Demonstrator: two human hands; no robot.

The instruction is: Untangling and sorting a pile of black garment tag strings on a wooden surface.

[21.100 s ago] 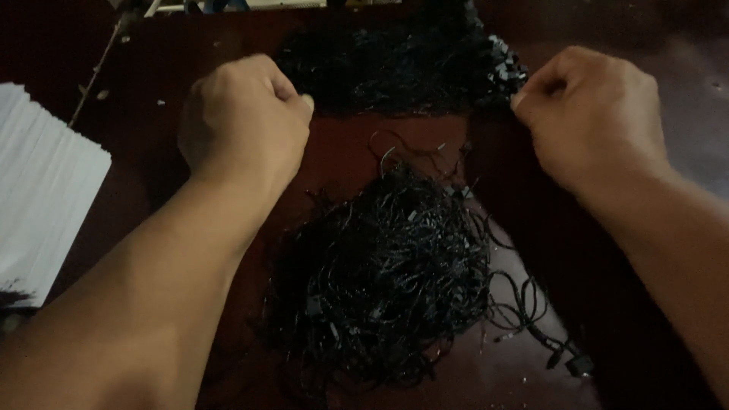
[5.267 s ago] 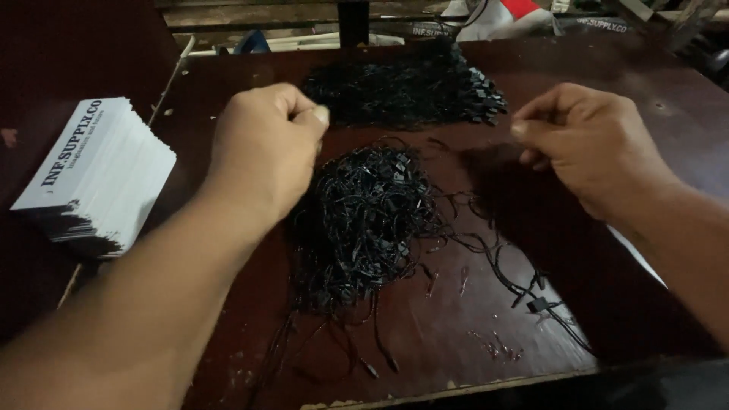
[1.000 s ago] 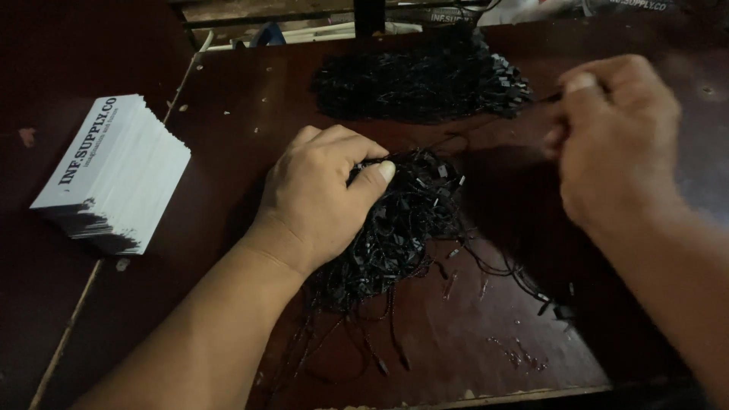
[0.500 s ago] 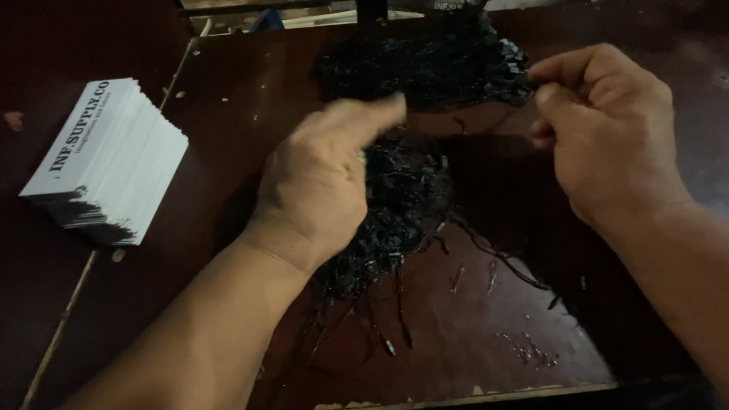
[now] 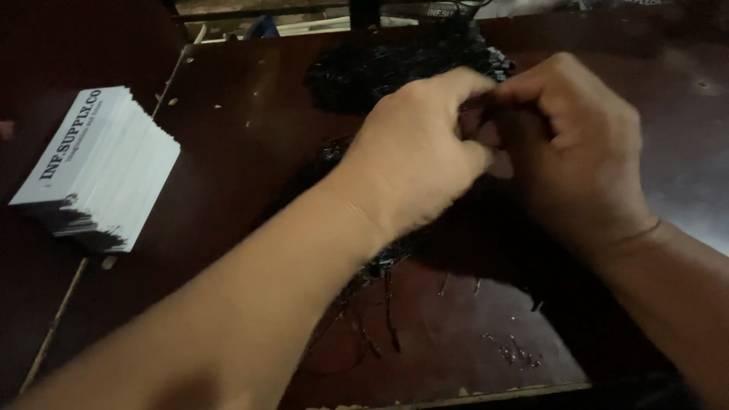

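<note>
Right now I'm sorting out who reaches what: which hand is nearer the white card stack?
Left. The left hand is over the black strings at mid-table, apart from the card stack at the table's left side. The right hand is farther right, meeting the left hand's fingertips.

Dim light on a dark reddish-brown wooden table point(image 5: 250, 152).

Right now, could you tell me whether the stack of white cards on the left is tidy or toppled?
Mostly tidy: the stack of white cards stands together, fanned slightly at its near edge.
</note>
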